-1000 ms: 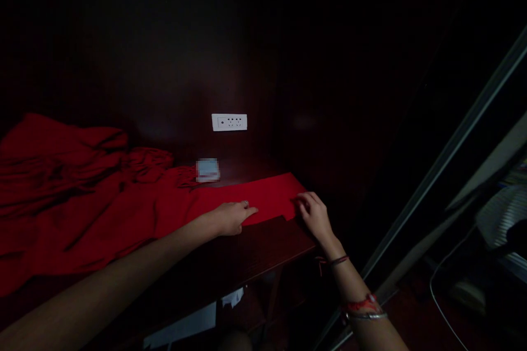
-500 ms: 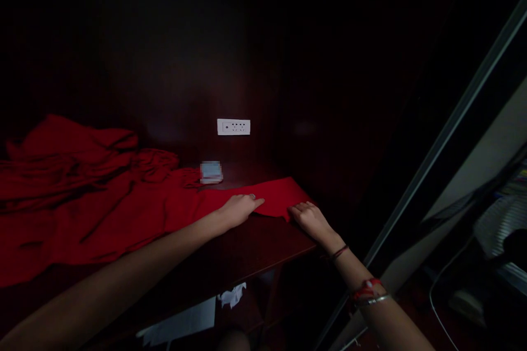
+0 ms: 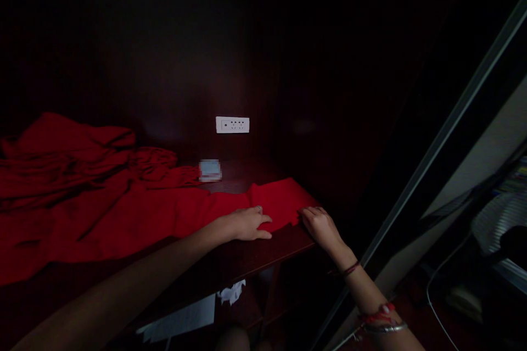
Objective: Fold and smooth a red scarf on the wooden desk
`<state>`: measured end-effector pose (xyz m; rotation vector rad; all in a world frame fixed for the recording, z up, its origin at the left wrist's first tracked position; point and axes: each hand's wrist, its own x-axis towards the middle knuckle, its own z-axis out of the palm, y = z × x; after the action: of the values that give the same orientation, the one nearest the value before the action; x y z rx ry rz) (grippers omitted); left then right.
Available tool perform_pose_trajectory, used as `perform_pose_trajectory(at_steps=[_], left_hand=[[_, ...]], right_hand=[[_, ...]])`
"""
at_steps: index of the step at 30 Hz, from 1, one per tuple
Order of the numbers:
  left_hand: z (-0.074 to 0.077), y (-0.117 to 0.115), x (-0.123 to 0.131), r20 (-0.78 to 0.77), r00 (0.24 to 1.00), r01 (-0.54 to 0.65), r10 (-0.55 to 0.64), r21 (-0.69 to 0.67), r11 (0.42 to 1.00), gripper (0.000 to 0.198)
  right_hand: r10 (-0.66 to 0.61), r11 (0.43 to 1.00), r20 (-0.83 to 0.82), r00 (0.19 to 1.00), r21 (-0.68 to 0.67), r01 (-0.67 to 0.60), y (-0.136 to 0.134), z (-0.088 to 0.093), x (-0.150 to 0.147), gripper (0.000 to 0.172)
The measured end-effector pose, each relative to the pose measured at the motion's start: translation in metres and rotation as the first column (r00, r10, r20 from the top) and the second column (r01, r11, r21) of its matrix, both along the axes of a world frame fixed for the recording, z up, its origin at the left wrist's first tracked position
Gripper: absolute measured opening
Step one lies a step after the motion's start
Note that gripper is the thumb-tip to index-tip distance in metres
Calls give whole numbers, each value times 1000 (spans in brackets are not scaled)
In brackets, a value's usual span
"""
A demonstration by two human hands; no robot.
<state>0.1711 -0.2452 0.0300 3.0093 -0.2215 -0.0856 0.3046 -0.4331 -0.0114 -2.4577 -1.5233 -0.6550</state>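
Head view: red cloth [image 3: 127, 216] is laid along the worktop [image 3: 284, 245];
Left hand [image 3: 247, 223]: grip is now spread on it;
Right hand [image 3: 321, 226]: curled at its end; pinching cannot be told;
New ridge [image 3: 252, 194]: cloth seemingly not yet flat.

Dim light, dark wall [image 3: 177, 71], white socket panel [image 3: 233, 124], reddish-brown shelf [image 3: 267, 251]

cloth [image 3: 135, 216] lies across the worktop [image 3: 257, 251] from far left to right of center, socket [image 3: 233, 125] behind, papers [image 3: 187, 317] below.
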Motion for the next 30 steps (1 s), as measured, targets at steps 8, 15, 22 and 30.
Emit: perform_pose_trajectory(at_steps=[8, 15, 22, 30], left_hand=[[-3, 33, 87, 146, 932, -295, 332, -228, 928, 36], [-9, 50, 138, 35, 839, -514, 542, -276, 812, 19], [-14, 80, 147, 139, 723, -610, 677, -330, 720, 9], [3, 107, 150, 93, 768, -554, 634, -401, 730, 16]], right_hand=[[69, 997, -160, 985, 40, -63, 10, -1, -1, 32], [43, 999, -157, 987, 13, -41, 27, -7, 9, 31], [-68, 997, -82, 994, -53, 64, 72, 1, 12, 26], [-66, 990, 30, 997, 125, 62, 51, 17, 18, 31]])
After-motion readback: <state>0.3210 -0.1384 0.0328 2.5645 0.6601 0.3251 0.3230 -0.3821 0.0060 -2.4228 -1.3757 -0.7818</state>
